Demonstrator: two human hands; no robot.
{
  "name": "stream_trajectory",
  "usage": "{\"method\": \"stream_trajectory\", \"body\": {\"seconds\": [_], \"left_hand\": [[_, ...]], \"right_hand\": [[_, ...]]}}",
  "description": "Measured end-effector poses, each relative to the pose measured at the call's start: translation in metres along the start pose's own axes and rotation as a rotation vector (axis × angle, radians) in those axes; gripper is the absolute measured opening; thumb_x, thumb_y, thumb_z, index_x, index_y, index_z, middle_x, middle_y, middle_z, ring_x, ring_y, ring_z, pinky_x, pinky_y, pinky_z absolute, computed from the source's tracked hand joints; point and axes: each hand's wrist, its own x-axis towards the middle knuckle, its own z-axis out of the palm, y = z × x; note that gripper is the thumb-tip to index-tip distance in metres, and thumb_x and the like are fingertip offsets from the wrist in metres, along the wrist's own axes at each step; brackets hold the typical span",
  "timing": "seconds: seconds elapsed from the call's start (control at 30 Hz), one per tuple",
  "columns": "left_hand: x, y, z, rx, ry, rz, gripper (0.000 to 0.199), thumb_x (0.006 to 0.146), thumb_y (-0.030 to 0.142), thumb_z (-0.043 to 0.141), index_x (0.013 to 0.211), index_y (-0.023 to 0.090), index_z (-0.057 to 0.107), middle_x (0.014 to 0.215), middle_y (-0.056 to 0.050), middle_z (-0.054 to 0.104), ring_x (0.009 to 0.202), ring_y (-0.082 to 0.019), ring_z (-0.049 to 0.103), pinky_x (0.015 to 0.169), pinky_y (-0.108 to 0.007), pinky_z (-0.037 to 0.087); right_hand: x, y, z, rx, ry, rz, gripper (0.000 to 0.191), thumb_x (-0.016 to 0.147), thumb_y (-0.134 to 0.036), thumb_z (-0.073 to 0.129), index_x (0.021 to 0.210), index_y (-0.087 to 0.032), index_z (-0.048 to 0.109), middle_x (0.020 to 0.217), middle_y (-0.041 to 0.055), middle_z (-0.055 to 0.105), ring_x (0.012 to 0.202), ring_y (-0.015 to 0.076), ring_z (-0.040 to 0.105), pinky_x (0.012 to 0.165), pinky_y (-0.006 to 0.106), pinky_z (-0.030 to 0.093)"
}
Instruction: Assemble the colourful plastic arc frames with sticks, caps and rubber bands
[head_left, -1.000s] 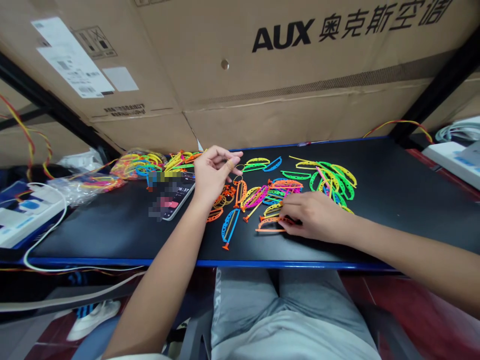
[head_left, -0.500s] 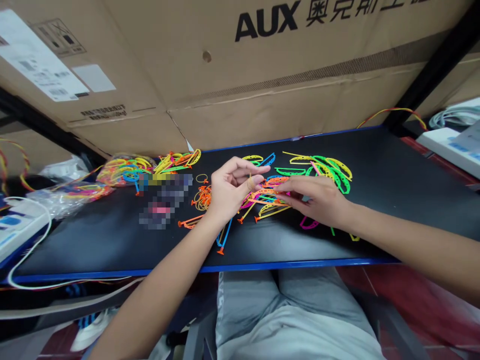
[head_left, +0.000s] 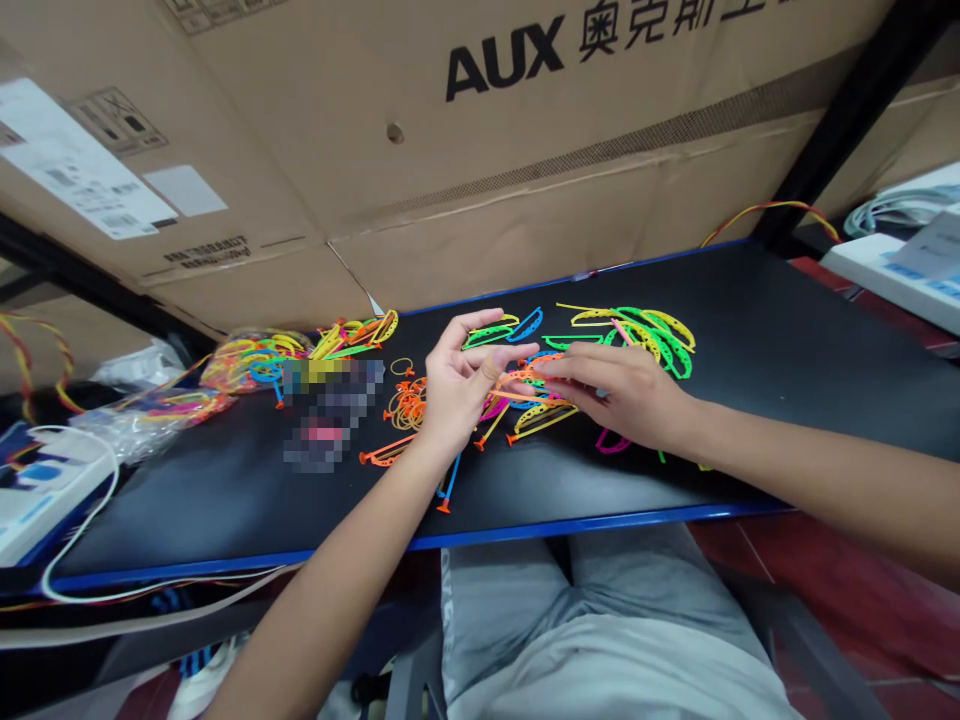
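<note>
My left hand (head_left: 457,385) hangs over the middle of the black tabletop (head_left: 787,400), fingers spread, its thumb tip close to an orange plastic arc piece (head_left: 529,380). My right hand (head_left: 622,390) pinches that piece at its fingertips, so the two hands nearly meet. Below them lies a yellow arc piece (head_left: 540,418). Neon green and yellow arcs (head_left: 660,340) lie beyond my right hand, and a magenta arc (head_left: 611,442) lies under its edge. A tangle of orange rubber bands (head_left: 406,405) sits left of my left hand.
A pixelated phone (head_left: 322,420) lies left of the parts, behind it a plastic bag of coloured pieces (head_left: 255,362). A large AUX cardboard box (head_left: 525,180) stands along the back edge. White devices with cables sit at both table ends.
My hands have moved together over the parts, with my left hand shifting right. The orange piece is now lifted between them, and the view has tilted slightly.
</note>
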Motion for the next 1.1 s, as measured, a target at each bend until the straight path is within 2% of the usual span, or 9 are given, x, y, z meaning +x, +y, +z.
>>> {"method": "stream_trajectory", "body": {"seconds": [0.13,0.47,0.7,0.9,1.1], "left_hand": [[0.0001,-0.0012,-0.0008,-0.020,-0.021,-0.019,0.060,0.087,0.058,0.083,0.132,0.025,0.060,0.104,-0.009,0.084,0.064,-0.023,0.082,0.061,-0.028,0.069],[0.0000,0.0006,0.0024,0.015,-0.017,-0.004,0.060,0.086,0.057,0.085,0.131,0.024,0.063,0.103,-0.009,0.084,0.072,-0.024,0.083,0.067,-0.032,0.072],[0.0000,0.0010,0.0040,-0.010,-0.045,-0.022,0.057,0.085,0.056,0.086,0.127,0.023,0.065,0.098,-0.009,0.085,0.076,-0.027,0.084,0.066,-0.033,0.072],[-0.0011,0.0037,0.0056,0.017,-0.082,-0.031,0.058,0.084,0.058,0.086,0.126,0.022,0.068,0.097,-0.008,0.085,0.074,-0.026,0.084,0.065,-0.034,0.072],[-0.0053,0.0055,0.0066,0.073,-0.133,0.012,0.048,0.078,0.043,0.094,0.117,0.021,0.075,0.094,-0.007,0.085,0.086,-0.028,0.085,0.072,-0.032,0.072]], "right_hand": [[-0.0016,0.0012,0.0005,-0.044,-0.027,-0.010,0.021,0.108,-0.018,0.057,0.116,-0.017,0.076,0.096,0.0079,0.077,0.080,0.0162,0.072,0.067,0.026,0.055],[-0.0009,0.0000,0.0024,-0.051,0.017,0.022,0.022,0.107,-0.021,0.056,0.107,-0.018,0.078,0.092,0.0080,0.076,0.076,0.0168,0.069,0.064,0.027,0.053],[0.0000,-0.0011,0.0038,-0.077,0.036,-0.009,0.023,0.108,-0.022,0.055,0.099,-0.018,0.076,0.085,0.0064,0.073,0.073,0.0153,0.067,0.062,0.025,0.051],[-0.0005,-0.0045,0.0043,-0.108,0.017,-0.044,0.024,0.109,-0.022,0.055,0.099,-0.017,0.076,0.089,0.0076,0.074,0.075,0.0157,0.069,0.067,0.027,0.054],[0.0014,-0.0023,0.0026,-0.107,0.069,-0.096,0.018,0.107,-0.024,0.060,0.099,-0.016,0.075,0.084,0.0049,0.074,0.067,0.0127,0.066,0.060,0.024,0.051]]}}
